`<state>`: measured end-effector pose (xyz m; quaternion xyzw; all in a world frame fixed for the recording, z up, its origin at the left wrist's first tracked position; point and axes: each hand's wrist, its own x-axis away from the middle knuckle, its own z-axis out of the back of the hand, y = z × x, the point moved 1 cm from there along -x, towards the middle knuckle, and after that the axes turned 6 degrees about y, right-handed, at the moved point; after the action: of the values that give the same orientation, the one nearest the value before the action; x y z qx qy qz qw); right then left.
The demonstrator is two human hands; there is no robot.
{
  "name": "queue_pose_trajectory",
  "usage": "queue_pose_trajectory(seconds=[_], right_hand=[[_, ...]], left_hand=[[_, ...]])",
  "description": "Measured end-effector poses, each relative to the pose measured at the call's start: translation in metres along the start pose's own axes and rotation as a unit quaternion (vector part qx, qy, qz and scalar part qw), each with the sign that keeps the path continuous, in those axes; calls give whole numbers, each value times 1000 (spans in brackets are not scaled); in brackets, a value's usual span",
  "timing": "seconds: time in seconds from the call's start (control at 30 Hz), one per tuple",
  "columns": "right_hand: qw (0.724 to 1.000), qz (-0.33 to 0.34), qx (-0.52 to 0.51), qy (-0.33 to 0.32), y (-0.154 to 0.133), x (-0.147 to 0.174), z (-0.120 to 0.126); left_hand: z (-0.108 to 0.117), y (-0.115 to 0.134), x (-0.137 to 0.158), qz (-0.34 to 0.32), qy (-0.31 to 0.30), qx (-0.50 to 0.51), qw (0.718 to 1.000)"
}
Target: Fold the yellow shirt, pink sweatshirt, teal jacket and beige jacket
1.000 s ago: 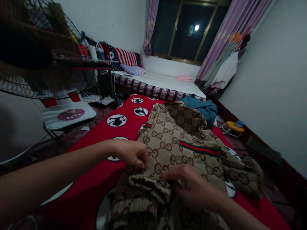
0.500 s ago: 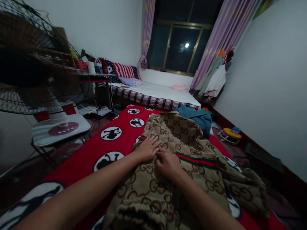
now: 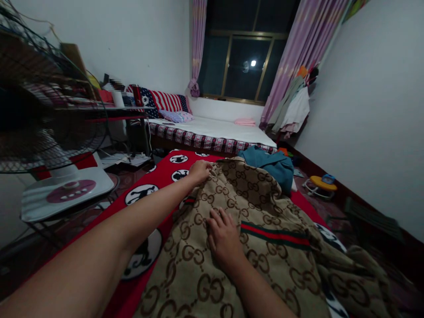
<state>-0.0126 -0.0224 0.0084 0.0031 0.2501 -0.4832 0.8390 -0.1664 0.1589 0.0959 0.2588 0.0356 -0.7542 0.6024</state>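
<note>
A tan hooded jacket (image 3: 212, 247) with a brown repeating pattern and a green-red-green stripe lies spread on a red blanket (image 3: 122, 221) printed with white circles. At the left side of its hood my left hand (image 3: 200, 171) is closed, gripping the fabric edge. My right hand (image 3: 226, 236) rests flat on the jacket's middle, fingers spread, just left of the stripe. One sleeve (image 3: 357, 278) stretches out to the right. Beyond the hood lies a crumpled blue garment (image 3: 268, 163).
On the left a fan (image 3: 62, 185) stands beside a cluttered desk (image 3: 129, 108). A low bed (image 3: 215, 130) sits below the window. Clothes (image 3: 294, 110) hang by the right wall, and a small yellow stool (image 3: 319, 183) is on the floor.
My left hand has moved forward from the jacket's middle to the hood's left edge and closed on it. My right hand has unfolded flat. The jacket's left front now lies flatter.
</note>
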Motion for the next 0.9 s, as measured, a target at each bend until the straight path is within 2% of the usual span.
queue_pose_trajectory(seconds=[0.17, 0.3, 0.47, 0.7, 0.9], right_hand=[[1000, -6, -20, 3, 2, 0, -1], [999, -11, -29, 8, 3, 1, -4], [999, -18, -38, 7, 3, 1, -3], [999, -21, -48, 11, 3, 1, -5], [999, -22, -48, 13, 4, 0, -4]], left_hand=[[-15, 13, -49, 3, -26, -70, 997], [-25, 23, -68, -59, -92, -116, 987], [-36, 21, -75, -125, -160, -149, 968], [-41, 9, -74, -180, -181, -155, 954], [-43, 5, -70, -171, -189, -152, 955]])
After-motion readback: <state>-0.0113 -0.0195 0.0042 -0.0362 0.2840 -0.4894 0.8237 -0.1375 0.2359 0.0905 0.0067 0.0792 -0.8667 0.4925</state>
